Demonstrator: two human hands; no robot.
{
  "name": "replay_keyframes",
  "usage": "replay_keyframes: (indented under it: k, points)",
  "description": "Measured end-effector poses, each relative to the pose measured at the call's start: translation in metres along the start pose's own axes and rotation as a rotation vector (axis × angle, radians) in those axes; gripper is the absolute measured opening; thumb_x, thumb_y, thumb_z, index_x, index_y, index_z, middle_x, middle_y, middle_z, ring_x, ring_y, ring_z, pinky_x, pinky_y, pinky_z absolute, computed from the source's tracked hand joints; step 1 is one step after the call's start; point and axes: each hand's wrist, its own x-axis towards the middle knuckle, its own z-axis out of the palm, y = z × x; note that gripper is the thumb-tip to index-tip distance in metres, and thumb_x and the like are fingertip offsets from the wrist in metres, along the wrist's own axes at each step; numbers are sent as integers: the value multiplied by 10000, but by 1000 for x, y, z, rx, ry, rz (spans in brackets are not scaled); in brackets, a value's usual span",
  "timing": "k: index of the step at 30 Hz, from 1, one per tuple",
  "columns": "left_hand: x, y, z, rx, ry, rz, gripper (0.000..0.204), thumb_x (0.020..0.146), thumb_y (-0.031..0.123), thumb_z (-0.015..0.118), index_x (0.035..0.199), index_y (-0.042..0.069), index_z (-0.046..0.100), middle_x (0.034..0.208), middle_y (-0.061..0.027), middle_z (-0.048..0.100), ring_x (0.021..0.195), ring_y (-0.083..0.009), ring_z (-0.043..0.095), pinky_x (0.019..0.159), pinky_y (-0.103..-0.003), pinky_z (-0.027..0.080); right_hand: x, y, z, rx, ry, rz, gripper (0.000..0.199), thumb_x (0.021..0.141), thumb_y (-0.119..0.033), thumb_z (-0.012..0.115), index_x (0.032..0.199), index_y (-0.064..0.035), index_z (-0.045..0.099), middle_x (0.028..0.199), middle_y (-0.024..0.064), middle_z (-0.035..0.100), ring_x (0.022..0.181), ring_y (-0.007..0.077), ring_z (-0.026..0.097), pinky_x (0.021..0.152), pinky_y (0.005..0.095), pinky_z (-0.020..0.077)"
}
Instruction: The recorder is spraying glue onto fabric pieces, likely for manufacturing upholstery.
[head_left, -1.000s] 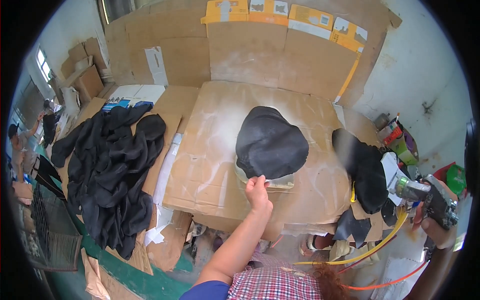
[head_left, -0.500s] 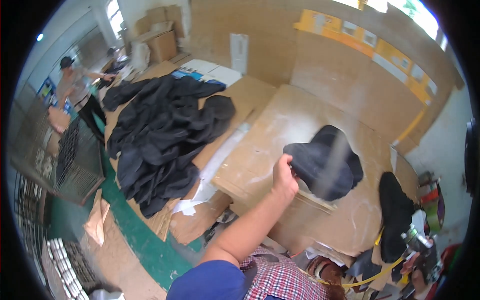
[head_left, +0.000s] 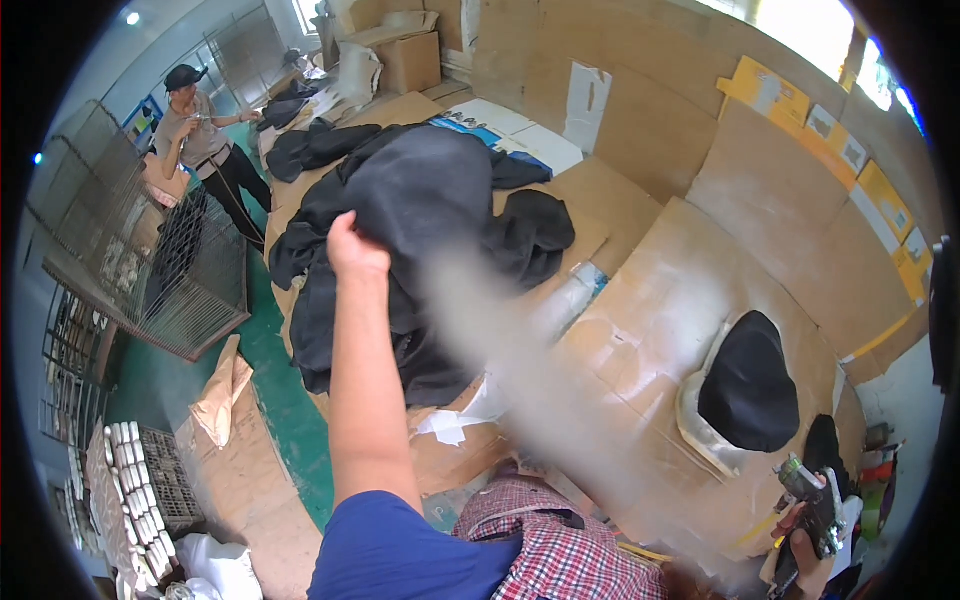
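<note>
Beside the heap of black fabric (head_left: 400, 260) that covers the cardboard-topped bench (head_left: 700, 290), the person's left hand (head_left: 355, 245) is stretched far out, its fingers closed on a fold at the heap's near-left edge. The grip looks like a pinch on one layer only, though the fingertips are buried in cloth and cannot be seen clearly. Right of the heap, well apart from it, a single black piece (head_left: 750, 385) lies draped over a pale form (head_left: 700, 420) on the same bench. Further right again, low at the bench's corner, the right hand (head_left: 805, 555) is wrapped around a spray gun (head_left: 815, 500) with its nozzle turned toward the draped piece; a pale haze hangs between the heap and that piece.

The risks read as follows. Because the heap is a tangle of overlapping pieces, a pull on one fold could drag neighbours with it, and those lying over the heap's near edge could slide off the bench to the green floor (head_left: 290, 410) below. The long reach leaves the left arm little leverage, so the cloth may slip out of a shallow pinch. With attention turned toward the heap, the gun sits at the margin of sight; an unintended squeeze could mist the fabric or the checked shirt (head_left: 560, 550) nearest it. Left of the heap, a wire cage (head_left: 170, 270) stands close, and a swung piece might snag there. Another person (head_left: 200, 140) stands beyond that cage, clear of the reach.
</note>
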Motion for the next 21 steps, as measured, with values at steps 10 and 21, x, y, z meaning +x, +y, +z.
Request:
replay_keyframes:
  k: [10, 21]
  points:
    - [42, 42, -179, 99, 570, 251, 440, 851, 197, 393, 1151, -106, 502, 1188, -205, 539, 1059, -330, 558, 934, -436, 451, -4, 20, 34, 67, 227, 55, 779, 729, -304, 734, 1326, 7, 343, 762, 63, 553, 654, 155, 572, 600, 281, 492]
    - [-84, -161, -71, 984, -245, 572, 257, 757, 6, 587, 1012, -8, 564, 940, -69, 601, 857, -167, 569, 823, -285, 455, -152, 26, 42, 160, 692, 231, 741, 699, -267, 745, 1268, 52, 395, 884, 101, 590, 758, 167, 579, 668, 278, 468]
